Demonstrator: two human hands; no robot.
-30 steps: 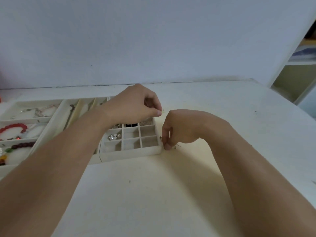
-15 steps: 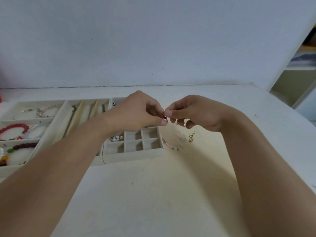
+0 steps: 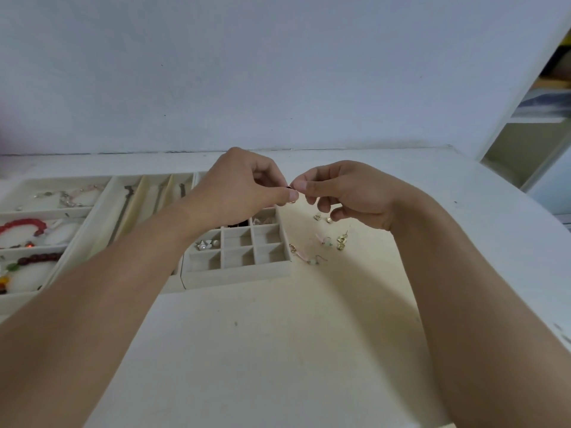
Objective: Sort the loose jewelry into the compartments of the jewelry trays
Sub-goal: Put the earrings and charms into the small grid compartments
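Pinching tiny earring [image 3: 289,188], both hands [image 3: 296,193].

The small piece [image 3: 289,189] pinched between the fingertips of both hands is dark and glossy; its material cannot be told. Just below the grip, the grid tray [image 3: 238,274] looks matt and soft, like velvety cloth. Right of and under the grip, the loose earrings [image 3: 341,240] shine like gold-toned metal, two with pale, smooth beads [image 3: 327,242]. Far left of the grip, red beads [image 3: 23,225] look glossy. The table [image 3: 262,350] is matt, smooth, off-white.
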